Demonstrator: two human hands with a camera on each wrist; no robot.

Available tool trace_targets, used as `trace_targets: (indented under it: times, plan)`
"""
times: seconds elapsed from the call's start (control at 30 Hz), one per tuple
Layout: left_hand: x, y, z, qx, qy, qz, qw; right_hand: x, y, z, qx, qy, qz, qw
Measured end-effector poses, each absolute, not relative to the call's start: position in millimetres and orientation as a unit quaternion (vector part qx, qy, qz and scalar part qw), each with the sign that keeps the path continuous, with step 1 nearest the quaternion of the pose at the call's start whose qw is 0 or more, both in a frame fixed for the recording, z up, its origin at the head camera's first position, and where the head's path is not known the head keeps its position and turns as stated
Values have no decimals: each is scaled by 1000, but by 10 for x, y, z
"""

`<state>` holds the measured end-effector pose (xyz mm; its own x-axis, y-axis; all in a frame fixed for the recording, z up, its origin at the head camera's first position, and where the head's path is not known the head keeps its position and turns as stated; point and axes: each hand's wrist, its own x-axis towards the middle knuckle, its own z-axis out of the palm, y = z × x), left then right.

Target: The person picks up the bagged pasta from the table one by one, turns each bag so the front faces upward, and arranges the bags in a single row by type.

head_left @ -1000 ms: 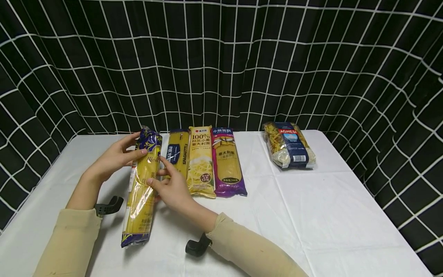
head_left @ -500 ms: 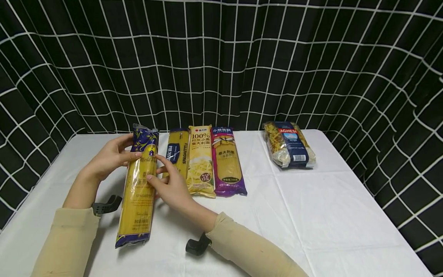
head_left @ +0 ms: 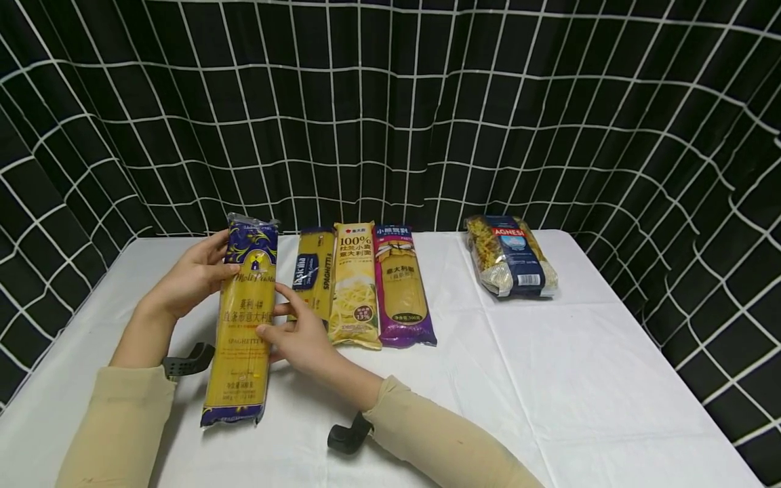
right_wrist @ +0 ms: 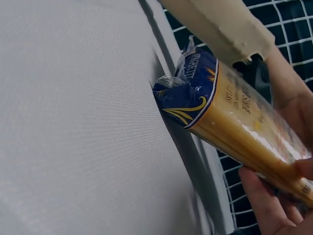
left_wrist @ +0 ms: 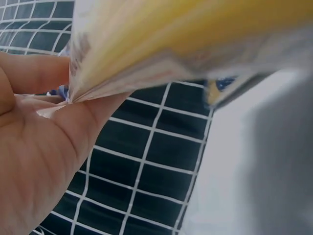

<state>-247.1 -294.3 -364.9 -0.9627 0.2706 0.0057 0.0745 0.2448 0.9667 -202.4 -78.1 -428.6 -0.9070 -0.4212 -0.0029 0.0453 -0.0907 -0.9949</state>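
Observation:
Both hands hold a long yellow spaghetti packet (head_left: 241, 346) with dark blue ends, its printed front turned up toward the head camera. My left hand (head_left: 194, 274) grips its left edge near the upper end, thumb on the front and the other fingers behind. Lower on the opposite edge, my right hand (head_left: 302, 335) pinches the packet, thumb on the front. In the left wrist view the clear film of the packet (left_wrist: 161, 58) is caught between thumb and fingers. The right wrist view shows the packet's blue lower end (right_wrist: 188, 93) close over the white cloth.
Right of the held packet lie a blue-labelled spaghetti packet (head_left: 314, 271), a pale yellow pasta packet (head_left: 354, 285) and a purple pasta packet (head_left: 403, 291), side by side. A bag of twisted pasta (head_left: 511, 256) lies farther right on the white tablecloth (head_left: 579, 379). A black gridded curtain (head_left: 390, 108) stands behind.
The packet has turned so that its front faces the head camera more squarely, and it has shifted slightly left. Both hands keep their hold; the other packets stay in place.

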Motion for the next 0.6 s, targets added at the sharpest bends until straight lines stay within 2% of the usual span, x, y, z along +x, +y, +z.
trace_targets:
  times: [0.33, 0.6]
  plan:
    - [-2507, -2964, -3662, 92, 809, 569, 114, -2051, -763, -4297, -137, 632, -749, 147]
    - [-2505, -3008, -3729, 111, 833, 514, 169, -2117, -743, -4357, -112, 624, -759, 147]
